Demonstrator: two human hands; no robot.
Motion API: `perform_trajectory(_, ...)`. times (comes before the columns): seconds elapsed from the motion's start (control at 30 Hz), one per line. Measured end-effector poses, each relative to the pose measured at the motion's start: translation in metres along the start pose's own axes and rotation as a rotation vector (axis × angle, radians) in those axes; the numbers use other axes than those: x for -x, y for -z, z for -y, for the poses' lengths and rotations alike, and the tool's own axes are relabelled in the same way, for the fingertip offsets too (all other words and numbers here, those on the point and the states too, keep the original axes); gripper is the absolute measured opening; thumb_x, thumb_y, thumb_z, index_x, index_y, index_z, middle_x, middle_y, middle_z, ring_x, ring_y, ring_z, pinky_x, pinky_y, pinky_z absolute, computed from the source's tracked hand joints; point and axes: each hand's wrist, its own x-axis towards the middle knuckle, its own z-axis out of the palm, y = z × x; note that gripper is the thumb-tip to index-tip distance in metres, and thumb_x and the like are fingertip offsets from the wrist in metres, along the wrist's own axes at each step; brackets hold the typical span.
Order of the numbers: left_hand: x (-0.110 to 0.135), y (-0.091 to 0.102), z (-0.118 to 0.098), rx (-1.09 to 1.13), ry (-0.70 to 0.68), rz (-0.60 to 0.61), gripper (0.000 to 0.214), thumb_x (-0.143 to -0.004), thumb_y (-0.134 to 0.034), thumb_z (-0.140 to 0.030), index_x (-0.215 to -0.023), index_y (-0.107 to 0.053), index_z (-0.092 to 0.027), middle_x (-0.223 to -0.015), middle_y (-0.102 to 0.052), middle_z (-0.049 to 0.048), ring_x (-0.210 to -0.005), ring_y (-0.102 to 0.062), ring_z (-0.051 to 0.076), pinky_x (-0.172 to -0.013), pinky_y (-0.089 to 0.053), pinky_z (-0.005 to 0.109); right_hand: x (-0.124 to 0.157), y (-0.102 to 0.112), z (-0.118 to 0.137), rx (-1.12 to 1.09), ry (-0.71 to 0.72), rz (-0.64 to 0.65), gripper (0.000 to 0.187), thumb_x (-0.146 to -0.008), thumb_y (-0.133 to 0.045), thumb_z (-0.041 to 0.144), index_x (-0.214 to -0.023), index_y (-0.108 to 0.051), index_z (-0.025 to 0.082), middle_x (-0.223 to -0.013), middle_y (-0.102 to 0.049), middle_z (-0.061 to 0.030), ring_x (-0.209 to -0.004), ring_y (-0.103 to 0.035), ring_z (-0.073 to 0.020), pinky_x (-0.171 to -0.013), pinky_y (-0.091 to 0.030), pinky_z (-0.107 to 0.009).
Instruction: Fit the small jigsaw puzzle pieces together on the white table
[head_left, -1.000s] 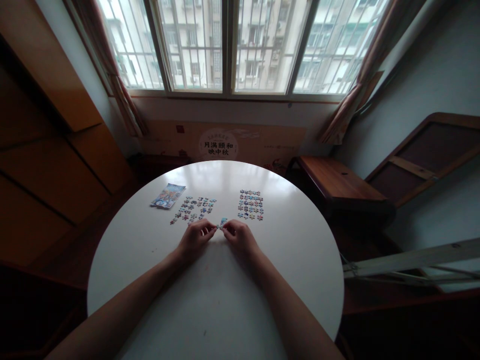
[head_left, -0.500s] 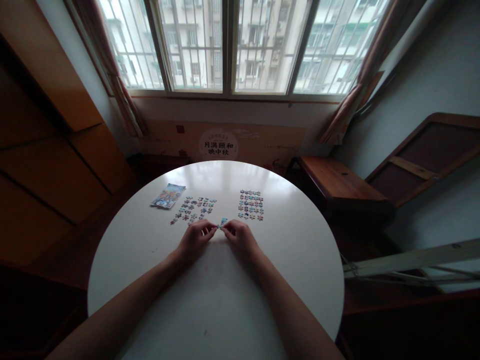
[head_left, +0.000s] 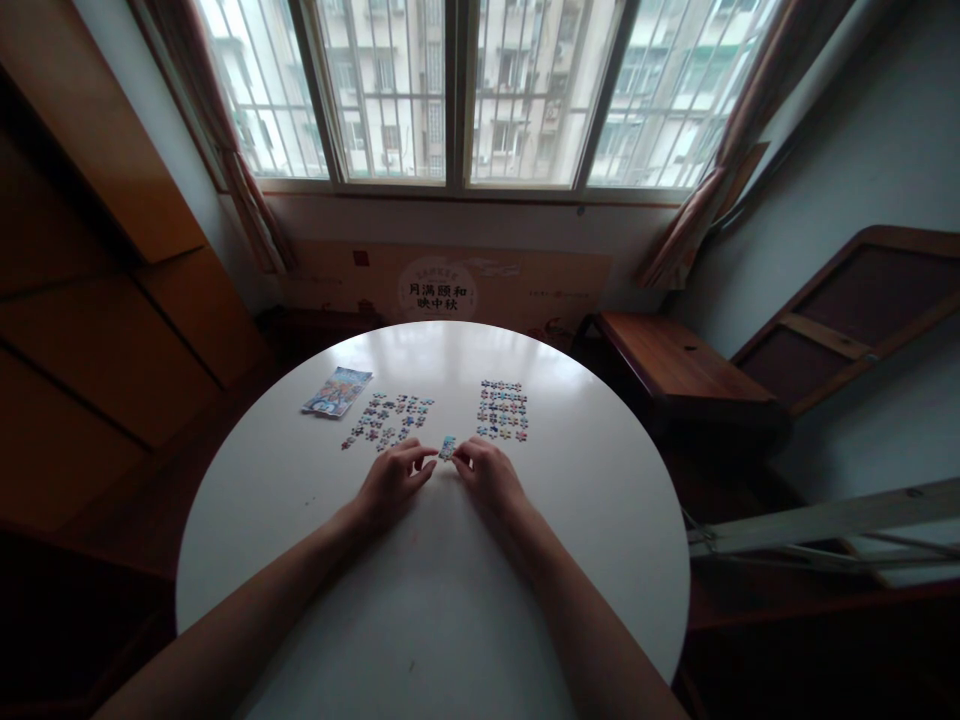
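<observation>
1. Where our two hands meet on the round white table (head_left: 420, 600), a small blue puzzle piece (head_left: 448, 447) lies flat near the table's middle.
2. Our left hand (head_left: 394, 482) rests on the tabletop with fingers loosely stretched, tips just beside the piece and holding nothing.
3. Our right hand (head_left: 489, 474) is curled, fingertips at the piece's near edge; we cannot tell whether they pinch it.
4. Beyond lie scattered loose pieces (head_left: 388, 418), a neater block of pieces (head_left: 502, 410) and a printed card (head_left: 337, 390).
5. A barred window (head_left: 450, 90) with curtains (head_left: 247, 200) faces us, a printed cardboard panel (head_left: 442, 285) below it.
6. A wooden cabinet (head_left: 90, 300) stands left, a wooden bench (head_left: 675, 365) right.
</observation>
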Motion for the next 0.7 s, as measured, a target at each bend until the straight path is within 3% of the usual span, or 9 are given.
perform_trajectory(0.37, 0.001, 0.001, -0.004, -0.055, -0.006, 0.083, 0.019, -0.085, -0.055, -0.025, -0.093, -0.072, -0.022, -0.068, -0.053, -0.0013, -0.059, -0.049, 0.010, -0.058, -0.038, 0.021, 0.002, 0.000, 0.001, 0.106, 0.026, 0.055, 0.014, -0.086, -0.058, 0.024, -0.078, -0.069, 0.021, -0.082, -0.064, -0.0031, -0.071, -0.057, -0.0134, -0.063, -0.035, -0.022)
perform_trajectory(0.7, 0.001, 0.003, -0.011, -0.067, 0.005, 0.096, 0.023, -0.086, -0.054, -0.026, -0.101, -0.071, -0.025, -0.072, -0.057, -0.0004, -0.060, -0.050, 0.010, -0.060, -0.039, 0.022, 0.003, -0.001, 0.000, 0.096, 0.027, 0.043, 0.012, -0.085, -0.060, 0.024, -0.079, -0.070, 0.022, -0.083, -0.064, -0.0028, -0.071, -0.058, -0.0138, -0.063, -0.036, -0.022)
